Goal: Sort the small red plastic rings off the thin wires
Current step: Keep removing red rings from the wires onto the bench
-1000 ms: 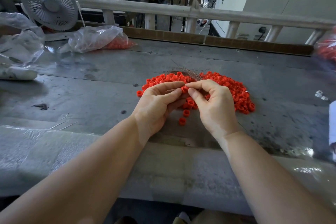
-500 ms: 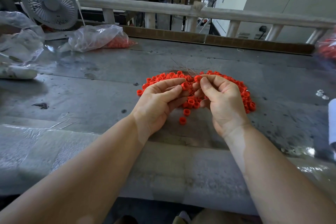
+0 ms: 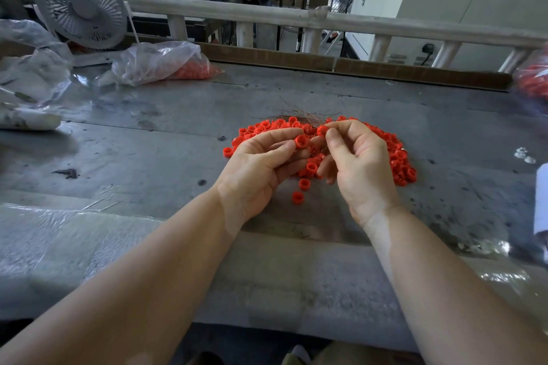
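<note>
Two bare forearms reach in from the bottom of the frame over a scuffed grey metal table (image 3: 148, 157), and the hands meet just above centre. Under and behind them lies a heap of small red rings (image 3: 397, 154), short glossy plastic tubes with open middles, spread in a rough crescent; a few strays sit on the table just below the hands. At the heap's top edge a tangle of thin dark wires (image 3: 302, 114) fans out, hair-fine and hard to follow. The left hand (image 3: 261, 169) is curled palm-up, its thumb and fingertips holding one red ring (image 3: 301, 141). The right hand (image 3: 361, 169) is turned palm towards the viewer, thumb and forefinger pinching another ring (image 3: 322, 130) while the other fingers fold loosely. In the upper left stand a grey fan (image 3: 80, 6) and a clear plastic bag (image 3: 157, 61) with more red pieces inside. A pale railing (image 3: 355, 22) crosses the top.
</note>
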### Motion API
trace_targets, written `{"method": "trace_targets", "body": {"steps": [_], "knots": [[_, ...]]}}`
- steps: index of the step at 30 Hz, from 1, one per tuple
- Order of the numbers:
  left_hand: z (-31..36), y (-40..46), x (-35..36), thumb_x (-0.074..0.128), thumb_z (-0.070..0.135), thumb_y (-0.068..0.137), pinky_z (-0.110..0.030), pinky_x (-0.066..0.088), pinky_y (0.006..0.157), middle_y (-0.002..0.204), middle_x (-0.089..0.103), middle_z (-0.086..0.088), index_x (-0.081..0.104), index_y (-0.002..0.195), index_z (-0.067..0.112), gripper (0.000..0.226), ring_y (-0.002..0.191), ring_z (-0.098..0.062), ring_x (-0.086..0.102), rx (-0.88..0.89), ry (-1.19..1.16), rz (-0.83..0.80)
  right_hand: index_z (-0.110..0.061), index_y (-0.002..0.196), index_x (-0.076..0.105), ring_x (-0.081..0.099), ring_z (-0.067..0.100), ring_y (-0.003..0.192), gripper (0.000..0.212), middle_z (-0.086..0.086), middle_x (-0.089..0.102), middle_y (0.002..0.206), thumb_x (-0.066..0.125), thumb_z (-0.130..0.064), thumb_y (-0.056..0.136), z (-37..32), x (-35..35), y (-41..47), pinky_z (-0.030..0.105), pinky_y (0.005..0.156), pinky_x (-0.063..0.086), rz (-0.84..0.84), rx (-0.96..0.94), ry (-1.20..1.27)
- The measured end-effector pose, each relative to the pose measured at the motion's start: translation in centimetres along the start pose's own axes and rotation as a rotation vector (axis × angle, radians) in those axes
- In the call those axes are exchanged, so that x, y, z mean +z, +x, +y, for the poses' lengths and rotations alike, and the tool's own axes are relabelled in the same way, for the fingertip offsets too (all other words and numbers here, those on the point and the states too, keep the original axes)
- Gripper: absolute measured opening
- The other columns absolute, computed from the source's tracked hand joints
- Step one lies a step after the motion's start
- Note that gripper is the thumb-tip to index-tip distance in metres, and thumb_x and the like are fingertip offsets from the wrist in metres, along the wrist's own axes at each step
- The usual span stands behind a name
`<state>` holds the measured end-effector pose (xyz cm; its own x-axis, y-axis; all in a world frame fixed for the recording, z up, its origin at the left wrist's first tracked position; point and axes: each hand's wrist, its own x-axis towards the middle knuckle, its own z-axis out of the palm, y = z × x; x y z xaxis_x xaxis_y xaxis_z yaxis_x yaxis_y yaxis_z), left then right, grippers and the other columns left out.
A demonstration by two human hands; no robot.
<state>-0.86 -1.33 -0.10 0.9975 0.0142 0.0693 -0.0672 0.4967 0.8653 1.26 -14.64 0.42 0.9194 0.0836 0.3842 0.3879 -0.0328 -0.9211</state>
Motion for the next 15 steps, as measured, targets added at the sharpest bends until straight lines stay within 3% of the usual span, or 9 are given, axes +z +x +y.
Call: {"method": "trace_targets", "body": {"steps": [3, 8, 15], "knots": [[0.0, 0.0, 0.0, 0.047, -0.005, 0.090, -0.019, 0.055, 0.059, 0.069, 0.071, -0.003, 0.066, 0.088, 0.007, 0.023, 0.063, -0.011, 0.068, 0.004, -0.002, 0.002, -0.027, 0.082, 0.051, 0.054, 0.010, 0.038, 0.023, 0.000, 0.067, 0.076, 0.043, -0.011, 0.097, 0.3, 0.1, 0.0, 0.016, 0.038, 0.037, 0.011, -0.049, -0.154], [-0.2, 0.1, -0.1, 0.048, -0.004, 0.089, -0.017, 0.055, 0.062, 0.070, 0.071, -0.002, 0.066, 0.092, 0.009, 0.023, 0.066, -0.009, 0.068, 0.014, 0.007, 0.014, -0.034, 0.081, 0.047, 0.064, 0.021, 0.058, 0.024, 0.002, 0.066, 0.073, 0.043, -0.017, 0.097, 1.0, 0.2, 0.1, 0.031, 0.054, 0.048, 0.033, -0.133, -0.340], [-0.4, 0.4, -0.1, 0.050, -0.007, 0.088, -0.018, 0.055, 0.068, 0.069, 0.070, -0.001, 0.067, 0.088, 0.008, 0.023, 0.070, -0.008, 0.068, 0.035, 0.043, 0.036, -0.025, 0.085, 0.051, 0.063, 0.015, 0.058, 0.017, -0.007, 0.060, 0.066, 0.045, -0.012, 0.095, 1.3, 0.0, 0.3, 0.040, 0.060, 0.055, 0.064, -0.169, -0.391]]}}
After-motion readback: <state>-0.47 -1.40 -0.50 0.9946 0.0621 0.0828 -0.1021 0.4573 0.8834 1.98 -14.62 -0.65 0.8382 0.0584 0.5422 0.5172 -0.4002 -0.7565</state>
